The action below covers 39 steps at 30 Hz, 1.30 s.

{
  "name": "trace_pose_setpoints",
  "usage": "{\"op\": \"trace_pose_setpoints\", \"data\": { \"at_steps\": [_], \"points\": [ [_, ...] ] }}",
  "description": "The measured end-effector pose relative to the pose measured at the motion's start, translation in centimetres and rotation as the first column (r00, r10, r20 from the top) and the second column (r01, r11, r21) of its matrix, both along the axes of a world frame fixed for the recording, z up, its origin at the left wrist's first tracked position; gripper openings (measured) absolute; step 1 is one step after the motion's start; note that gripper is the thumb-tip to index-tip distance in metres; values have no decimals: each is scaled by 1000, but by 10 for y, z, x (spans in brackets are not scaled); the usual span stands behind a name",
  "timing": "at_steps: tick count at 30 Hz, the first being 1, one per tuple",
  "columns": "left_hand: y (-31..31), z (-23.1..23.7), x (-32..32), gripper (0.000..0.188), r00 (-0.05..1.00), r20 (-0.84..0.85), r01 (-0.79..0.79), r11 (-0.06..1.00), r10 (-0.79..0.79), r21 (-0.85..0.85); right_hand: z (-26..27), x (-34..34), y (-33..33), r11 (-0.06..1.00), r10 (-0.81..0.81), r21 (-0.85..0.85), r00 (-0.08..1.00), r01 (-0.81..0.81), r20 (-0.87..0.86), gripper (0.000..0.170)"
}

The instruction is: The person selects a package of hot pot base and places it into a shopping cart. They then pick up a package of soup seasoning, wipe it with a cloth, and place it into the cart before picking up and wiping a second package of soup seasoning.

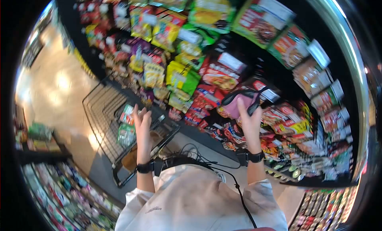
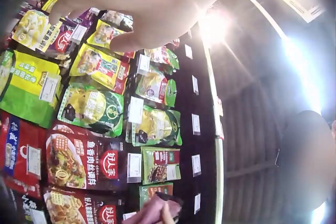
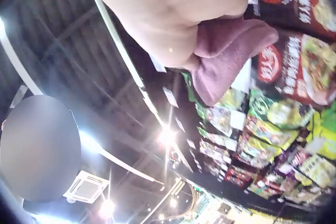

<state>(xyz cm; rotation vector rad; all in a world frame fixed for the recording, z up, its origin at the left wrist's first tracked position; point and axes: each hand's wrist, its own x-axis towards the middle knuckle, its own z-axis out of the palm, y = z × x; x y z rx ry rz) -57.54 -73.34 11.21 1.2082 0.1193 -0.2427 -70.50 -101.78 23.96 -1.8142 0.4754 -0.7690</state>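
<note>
The right hand (image 1: 250, 121) grips a soft pink cloth-like item with black edging (image 1: 242, 103) in front of the packet shelf; its thumb lies over the pink part. In the right wrist view the pink fabric (image 3: 226, 50) bulges out from under the right hand (image 3: 173, 14). The left hand (image 1: 142, 123) is held up beside the cart, fingers spread, with nothing in it. Across the top of the left wrist view the left hand (image 2: 142, 3) hangs in front of seasoning packets (image 2: 86, 158), not touching them as far as can be seen.
A wire shopping cart (image 1: 101, 115) stands at the left with a green packet (image 1: 126, 134) in it. Shelves of packets (image 1: 223, 76) rise ahead, and price tags hang among them. More goods (image 1: 69, 191) line the lower left. Black cables (image 1: 195, 153) hang by the person's waist.
</note>
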Motion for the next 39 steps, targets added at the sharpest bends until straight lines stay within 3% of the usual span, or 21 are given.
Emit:
{"op": "trace_pose_setpoints", "data": {
  "at_steps": [2,3,5,7,9,11,13,15,17,18,21,23,27,29,31,33,37,39],
  "points": [
    [-11,1,2,65,999,34,24,999,-25,29,33,-10,-28,991,-132,-2,985,133,113,23],
    [-17,2,2,63,998,49,43,998,-45,39,45,-10,-45,984,-124,-97,961,152,247,24],
    [-29,23,-4,58,996,72,44,991,-53,125,61,-9,-85,973,-131,-125,910,194,392,29],
    [-38,32,-8,55,993,85,71,993,-80,98,70,-7,-128,956,-238,-92,918,279,317,31],
    [-48,42,-13,53,989,118,78,991,-91,113,75,7,-161,934,-219,-195,910,300,353,28],
    [-57,51,-20,53,981,155,95,984,-118,150,75,19,-188,933,-321,-104,926,345,197,35],
    [-64,53,-25,53,973,180,117,981,-144,151,70,39,-199,875,-298,-217,835,432,463,35],
    [-66,50,-26,55,964,187,162,975,-189,151,59,53,-215,863,-322,-196,806,465,496,33],
    [-69,51,-27,55,962,186,163,969,-198,185,62,60,-212,831,-307,-247,781,499,544,32],
    [-70,54,-28,55,960,197,161,967,-200,197,64,57,-205,867,-326,-203,827,455,458,32],
    [-72,53,-27,54,958,202,168,969,-205,183,62,63,-198,771,-352,-343,808,537,473,38],
    [-75,58,-29,53,958,210,154,968,-195,198,70,62,-181,801,-332,-293,794,523,510,40],
    [-81,57,-32,54,957,202,163,962,-208,219,68,64,-163,594,-429,-411,705,691,565,29],
    [-83,55,-33,54,952,212,171,958,-221,232,73,64,-158,601,-441,-387,694,700,569,27],
    [-85,57,-36,53,946,223,177,953,-234,247,81,61,-153,673,-399,-350,719,651,570,27],
    [-87,61,-40,54,951,204,176,949,-232,261,83,63,-152,636,-375,-332,655,696,656,21],
    [-86,61,-38,52,950,187,197,945,-250,262,84,49,-154,650,-383,-335,675,682,631,20],
    [-85,52,-33,52,952,181,192,944,-245,267,91,36,-145,754,-371,-239,697,612,613,23]
  ]
}}
